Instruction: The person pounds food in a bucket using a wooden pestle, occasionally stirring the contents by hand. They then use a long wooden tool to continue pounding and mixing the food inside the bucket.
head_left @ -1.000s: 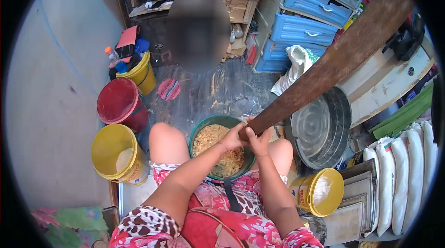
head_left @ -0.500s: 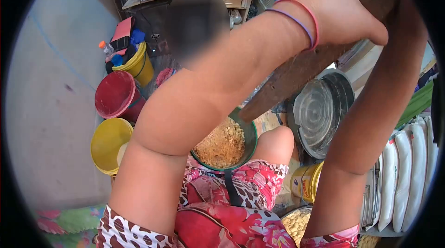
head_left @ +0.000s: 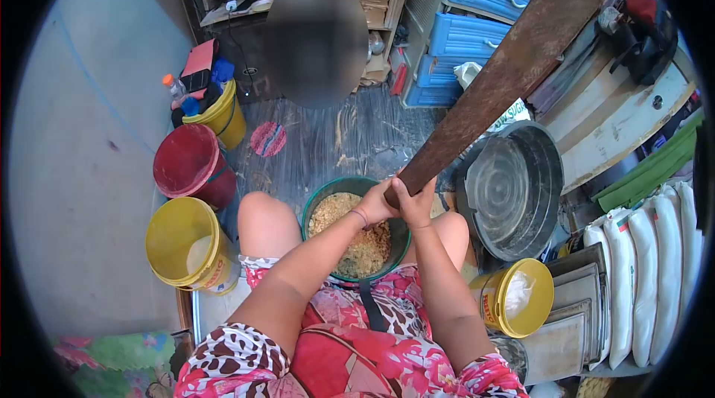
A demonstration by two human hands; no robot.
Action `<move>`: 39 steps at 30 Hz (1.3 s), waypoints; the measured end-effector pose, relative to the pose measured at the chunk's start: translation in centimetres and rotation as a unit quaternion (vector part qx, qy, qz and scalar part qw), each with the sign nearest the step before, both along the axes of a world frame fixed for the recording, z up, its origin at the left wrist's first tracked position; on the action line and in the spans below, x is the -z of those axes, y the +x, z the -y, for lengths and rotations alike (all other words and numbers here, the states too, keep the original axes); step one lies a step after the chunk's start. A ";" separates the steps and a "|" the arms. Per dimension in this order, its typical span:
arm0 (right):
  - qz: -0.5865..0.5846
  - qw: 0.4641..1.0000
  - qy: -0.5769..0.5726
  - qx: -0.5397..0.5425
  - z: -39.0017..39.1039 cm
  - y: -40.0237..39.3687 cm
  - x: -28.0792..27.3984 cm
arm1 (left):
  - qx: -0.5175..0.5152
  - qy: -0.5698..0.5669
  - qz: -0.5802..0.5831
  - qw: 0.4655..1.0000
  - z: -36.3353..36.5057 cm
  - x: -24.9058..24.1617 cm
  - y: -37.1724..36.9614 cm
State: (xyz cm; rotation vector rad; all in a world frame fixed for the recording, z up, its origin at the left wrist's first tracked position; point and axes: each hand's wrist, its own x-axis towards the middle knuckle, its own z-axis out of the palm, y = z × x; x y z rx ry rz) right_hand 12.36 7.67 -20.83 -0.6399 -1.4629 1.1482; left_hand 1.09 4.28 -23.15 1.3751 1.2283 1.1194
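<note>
A long, dark wooden plank (head_left: 514, 63) slants from the top right down to a green bucket (head_left: 313, 208) between my knees. Both hands hold its lower end above the bucket's rim. My left hand (head_left: 377, 204) is wrapped round the left side of the plank, with hair ties at the wrist. My right hand (head_left: 417, 203) grips the right side, its thumb against the wood. Crumbly tan and brown chunks (head_left: 361, 249) fill part of the bucket. The plank's very tip is hidden by my hands.
At left stand a red bucket (head_left: 186, 160) and a yellow bucket (head_left: 179, 242), with another yellow bucket (head_left: 227, 116) holding items behind. A black basin (head_left: 514, 189) and a yellow pail (head_left: 532, 301) are at right, beside white packed bags (head_left: 648, 279). Blue drawers (head_left: 465, 37) stand behind.
Both my hands have come down from high on the plank to its lower end over the bucket. My arms no longer cover the drawers, bucket and yellow pail.
</note>
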 end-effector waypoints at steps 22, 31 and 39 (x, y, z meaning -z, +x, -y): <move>0.062 0.940 0.304 0.140 -1.2 1.9 -12.9 | -0.058 0.161 0.084 0.982 0.2 -10.6 3.2; 0.059 0.995 -0.056 -0.049 1.4 1.5 1.2 | 0.026 0.006 0.061 0.998 1.0 3.1 0.8; -0.034 0.983 0.177 -0.027 0.4 0.9 -19.4 | -0.035 0.127 -0.052 0.990 0.7 -12.6 1.5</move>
